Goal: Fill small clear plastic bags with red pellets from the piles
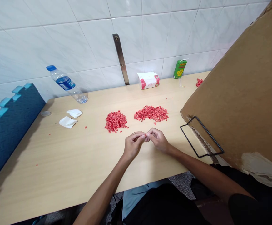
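Observation:
Fingertips of my left hand (pixel 133 144) and my right hand (pixel 158 139) meet over the table, both closed in a pinch. Between them shows a small red piece (pixel 145 135), mostly covered by the fingers. It looks like the short red cylinder-shaped pieces piled nearby. One round pile of red pieces (pixel 116 121) lies just beyond my left hand. Beyond my right hand spreads a wider pile of red pieces (pixel 151 113), with a few strays at its edge.
Along the tiled wall stand a leaning plastic bottle (pixel 67 84), a tissue pack (pixel 149 80) and a green drink carton (pixel 180 69). White tissues (pixel 67 122) lie on the wooden table (pixel 79 175). Blue foam boards (pixel 11 125) border the left; cardboard (pixel 239 93) with a black wire frame (pixel 207 132) borders the right.

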The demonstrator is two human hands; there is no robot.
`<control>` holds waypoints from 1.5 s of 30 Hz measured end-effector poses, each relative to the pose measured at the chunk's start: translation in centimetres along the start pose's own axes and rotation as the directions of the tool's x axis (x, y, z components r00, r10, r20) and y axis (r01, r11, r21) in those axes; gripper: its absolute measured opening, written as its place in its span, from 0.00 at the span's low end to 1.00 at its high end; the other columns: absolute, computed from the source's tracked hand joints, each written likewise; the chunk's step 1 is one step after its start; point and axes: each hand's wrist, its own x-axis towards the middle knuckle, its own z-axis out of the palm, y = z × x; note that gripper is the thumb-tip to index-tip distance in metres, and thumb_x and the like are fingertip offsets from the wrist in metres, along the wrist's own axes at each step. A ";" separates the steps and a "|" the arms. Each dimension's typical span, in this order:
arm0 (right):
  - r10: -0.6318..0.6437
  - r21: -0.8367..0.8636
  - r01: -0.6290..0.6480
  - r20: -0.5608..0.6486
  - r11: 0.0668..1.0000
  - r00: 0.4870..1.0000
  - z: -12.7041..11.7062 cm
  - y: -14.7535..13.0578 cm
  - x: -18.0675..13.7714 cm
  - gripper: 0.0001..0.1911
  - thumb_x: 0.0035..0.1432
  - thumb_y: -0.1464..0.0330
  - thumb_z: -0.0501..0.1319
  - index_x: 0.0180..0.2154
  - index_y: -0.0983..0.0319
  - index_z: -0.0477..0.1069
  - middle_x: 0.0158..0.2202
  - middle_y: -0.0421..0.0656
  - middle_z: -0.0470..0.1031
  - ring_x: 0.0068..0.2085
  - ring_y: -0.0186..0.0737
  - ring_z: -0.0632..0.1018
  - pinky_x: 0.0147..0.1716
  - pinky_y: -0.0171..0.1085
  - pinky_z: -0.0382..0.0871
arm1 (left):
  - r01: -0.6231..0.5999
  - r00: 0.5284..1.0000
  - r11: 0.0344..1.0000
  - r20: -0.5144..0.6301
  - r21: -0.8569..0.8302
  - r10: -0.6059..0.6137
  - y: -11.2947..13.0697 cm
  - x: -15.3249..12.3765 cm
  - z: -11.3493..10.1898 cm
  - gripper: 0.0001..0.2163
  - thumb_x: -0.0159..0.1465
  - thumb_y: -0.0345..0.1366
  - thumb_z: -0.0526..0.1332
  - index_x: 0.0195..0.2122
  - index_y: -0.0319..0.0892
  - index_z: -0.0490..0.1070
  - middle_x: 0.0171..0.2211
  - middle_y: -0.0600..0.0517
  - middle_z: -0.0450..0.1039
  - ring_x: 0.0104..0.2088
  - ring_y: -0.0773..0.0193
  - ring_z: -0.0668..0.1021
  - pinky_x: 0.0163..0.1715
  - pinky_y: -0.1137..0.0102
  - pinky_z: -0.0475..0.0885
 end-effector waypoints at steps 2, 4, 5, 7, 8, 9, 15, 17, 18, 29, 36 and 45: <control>0.000 0.003 0.000 0.002 1.000 1.000 0.0 0.0 0.0 0.17 0.59 0.55 0.60 0.30 0.62 0.68 0.25 0.41 0.74 0.30 0.35 0.76 0.34 0.38 0.72 | 0.001 1.000 1.000 -0.005 -0.002 -0.001 -0.1 0.0 0.0 0.06 0.55 0.38 0.68 0.30 0.41 0.81 0.34 0.45 0.79 0.37 0.59 0.79 0.41 0.66 0.74; -0.001 0.001 0.001 0.002 1.000 1.000 0.0 0.0 0.0 0.17 0.59 0.55 0.60 0.30 0.62 0.68 0.25 0.41 0.74 0.30 0.35 0.76 0.34 0.38 0.72 | 0.001 1.000 1.000 -0.004 -0.002 -0.001 -0.2 0.0 0.0 0.06 0.55 0.37 0.67 0.30 0.41 0.81 0.34 0.46 0.79 0.37 0.59 0.79 0.40 0.67 0.74; -0.001 0.000 0.001 0.000 1.000 1.000 0.0 0.0 0.0 0.17 0.59 0.55 0.60 0.30 0.62 0.68 0.25 0.41 0.73 0.30 0.35 0.76 0.34 0.37 0.72 | 0.000 1.000 1.000 -0.003 -0.003 0.000 -0.2 0.0 0.0 0.05 0.55 0.37 0.68 0.30 0.41 0.81 0.34 0.46 0.79 0.37 0.60 0.79 0.40 0.67 0.74; 0.000 -0.002 0.000 -0.002 1.000 1.000 0.0 0.0 0.0 0.17 0.59 0.54 0.60 0.30 0.62 0.68 0.25 0.41 0.73 0.29 0.35 0.76 0.33 0.37 0.72 | -0.002 1.000 1.000 -0.001 -0.008 0.002 -0.3 0.1 -0.1 0.05 0.55 0.36 0.68 0.30 0.42 0.81 0.34 0.46 0.79 0.37 0.60 0.79 0.40 0.68 0.74; 0.001 -0.001 -0.001 -0.001 1.000 1.000 0.0 0.0 0.0 0.17 0.58 0.54 0.60 0.30 0.62 0.69 0.25 0.41 0.73 0.29 0.35 0.76 0.33 0.37 0.72 | -0.004 1.000 1.000 -0.001 -0.009 0.004 -0.4 0.1 -0.1 0.05 0.55 0.37 0.68 0.30 0.42 0.81 0.34 0.47 0.79 0.37 0.60 0.79 0.40 0.68 0.74; 0.002 0.002 -0.002 0.000 1.000 1.000 0.0 0.0 0.0 0.17 0.58 0.54 0.60 0.30 0.62 0.69 0.25 0.41 0.73 0.29 0.35 0.76 0.33 0.37 0.72 | -0.005 1.000 1.000 -0.001 -0.010 0.005 -0.4 0.1 -0.1 0.05 0.55 0.37 0.68 0.30 0.42 0.81 0.34 0.47 0.79 0.37 0.60 0.79 0.40 0.68 0.74; 0.009 0.000 -0.009 0.000 1.000 1.000 0.0 0.0 0.0 0.17 0.58 0.55 0.61 0.30 0.62 0.69 0.25 0.41 0.73 0.29 0.34 0.75 0.33 0.37 0.71 | -0.006 1.000 1.000 -0.023 -0.007 0.006 -0.7 0.1 -0.1 0.05 0.54 0.37 0.68 0.30 0.42 0.81 0.34 0.46 0.80 0.37 0.60 0.79 0.40 0.67 0.74; 0.007 0.002 -0.007 0.002 1.000 1.000 0.0 0.0 0.0 0.17 0.58 0.55 0.60 0.30 0.62 0.69 0.25 0.41 0.73 0.29 0.34 0.75 0.34 0.37 0.71 | -0.004 1.000 1.000 -0.026 -0.006 0.004 -0.7 0.0 -0.1 0.05 0.54 0.37 0.68 0.30 0.42 0.81 0.34 0.46 0.80 0.37 0.60 0.79 0.40 0.67 0.74; 0.007 0.003 -0.007 0.002 1.000 1.000 0.0 0.0 0.0 0.17 0.58 0.55 0.60 0.30 0.62 0.69 0.25 0.41 0.73 0.29 0.34 0.75 0.34 0.37 0.71 | -0.005 1.000 1.000 -0.028 -0.004 0.005 -0.7 0.0 -0.1 0.05 0.54 0.37 0.68 0.30 0.42 0.81 0.34 0.46 0.80 0.37 0.60 0.79 0.39 0.67 0.75; -0.010 0.007 0.010 -0.009 1.000 1.000 0.2 -0.1 0.0 0.16 0.58 0.55 0.61 0.30 0.62 0.69 0.24 0.41 0.74 0.29 0.35 0.76 0.33 0.36 0.72 | -0.062 0.996 0.994 -0.055 0.085 0.067 -0.7 -0.2 0.1 0.07 0.57 0.37 0.66 0.32 0.40 0.80 0.34 0.46 0.79 0.37 0.60 0.79 0.39 0.67 0.75; -0.040 -0.020 0.038 -0.130 0.999 0.991 0.2 -0.4 0.1 0.14 0.58 0.57 0.61 0.31 0.62 0.69 0.27 0.41 0.75 0.30 0.35 0.76 0.36 0.37 0.73 | -0.115 0.987 0.978 -0.091 0.176 0.132 -0.7 -0.2 0.4 0.06 0.58 0.37 0.64 0.32 0.40 0.76 0.32 0.48 0.76 0.35 0.62 0.77 0.38 0.68 0.72; -0.086 -0.159 0.067 -0.115 0.985 0.990 0.2 -0.2 -0.2 0.10 0.59 0.61 0.60 0.33 0.61 0.71 0.30 0.42 0.76 0.33 0.38 0.78 0.36 0.37 0.72 | -0.052 0.997 0.985 -0.053 0.165 0.062 -0.5 -0.2 0.3 0.07 0.58 0.38 0.63 0.31 0.40 0.76 0.30 0.49 0.75 0.32 0.64 0.76 0.34 0.70 0.69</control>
